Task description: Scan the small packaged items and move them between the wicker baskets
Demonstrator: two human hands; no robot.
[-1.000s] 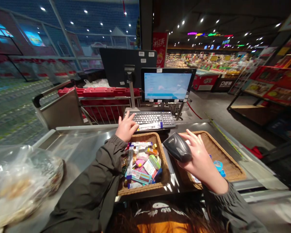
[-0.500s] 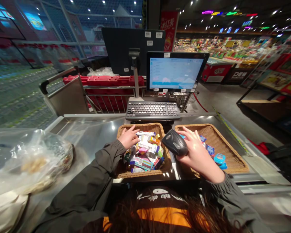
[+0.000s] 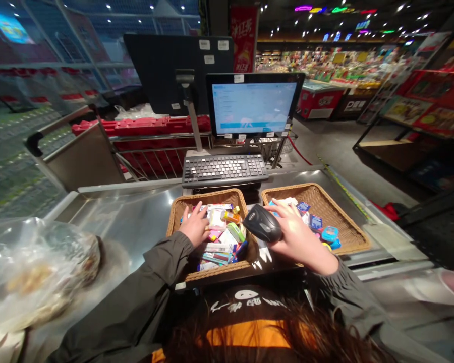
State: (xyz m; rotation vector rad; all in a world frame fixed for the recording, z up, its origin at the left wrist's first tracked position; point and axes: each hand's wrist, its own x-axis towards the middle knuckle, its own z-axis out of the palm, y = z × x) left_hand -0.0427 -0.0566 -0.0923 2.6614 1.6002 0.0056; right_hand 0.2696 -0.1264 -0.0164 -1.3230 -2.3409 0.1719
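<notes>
My left hand [image 3: 194, 225] reaches into the left wicker basket [image 3: 196, 276], its fingers spread over a heap of small packets [image 3: 215, 247]. An orange item [image 3: 230, 217] and a green one [image 3: 236, 232] lie in that heap. In my right hand [image 3: 293, 232] is a black barcode scanner [image 3: 263, 223], held above the gap between the two baskets with its head towards the left one. The right wicker basket [image 3: 348, 227] holds blue packets [image 3: 316, 222] and a light-blue container [image 3: 330, 233]; my right hand and wrist hide part of it.
Behind the baskets stand a black keyboard [image 3: 225, 169] and a lit monitor [image 3: 253, 108], with a second screen [image 3: 162, 75] seen from behind. A clear plastic bag [image 3: 41, 267] lies on the metal counter [image 3: 136, 222] at left. Beyond is a cart with red contents [image 3: 155, 151].
The view has swung to the right. My left hand has moved over the packets towards the basket's left side, and some packets lie differently. The scanner stays in my right hand.
</notes>
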